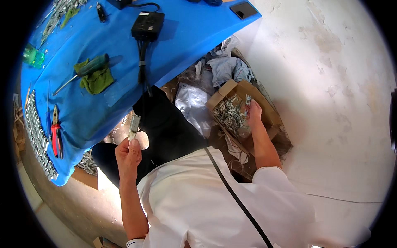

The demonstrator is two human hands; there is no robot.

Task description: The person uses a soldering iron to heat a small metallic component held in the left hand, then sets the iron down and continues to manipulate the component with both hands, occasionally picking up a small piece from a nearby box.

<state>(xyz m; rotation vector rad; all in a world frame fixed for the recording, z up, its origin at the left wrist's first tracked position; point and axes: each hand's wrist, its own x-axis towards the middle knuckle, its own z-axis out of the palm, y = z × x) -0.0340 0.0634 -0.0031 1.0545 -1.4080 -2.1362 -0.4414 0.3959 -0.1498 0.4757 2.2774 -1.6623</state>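
My left hand (128, 155) holds a small silver metal part (134, 127) upright near the edge of the blue table (186, 37). My right hand (253, 113) reaches down into an open cardboard box (264, 103) on the floor and pinches another small metal part (247, 100) above a heap of similar metal pieces (229, 113). My white sleeves and torso fill the lower middle of the view.
On the blue table lie a green-handled screwdriver (84, 70) on a green cloth (97, 80), red pliers (56, 136), a row of metal parts (37, 138), a black adapter with cable (147, 25) and a dark phone (244, 10). Plastic bags and rags (225, 68) are piled under the table. Pale concrete floor lies at right.
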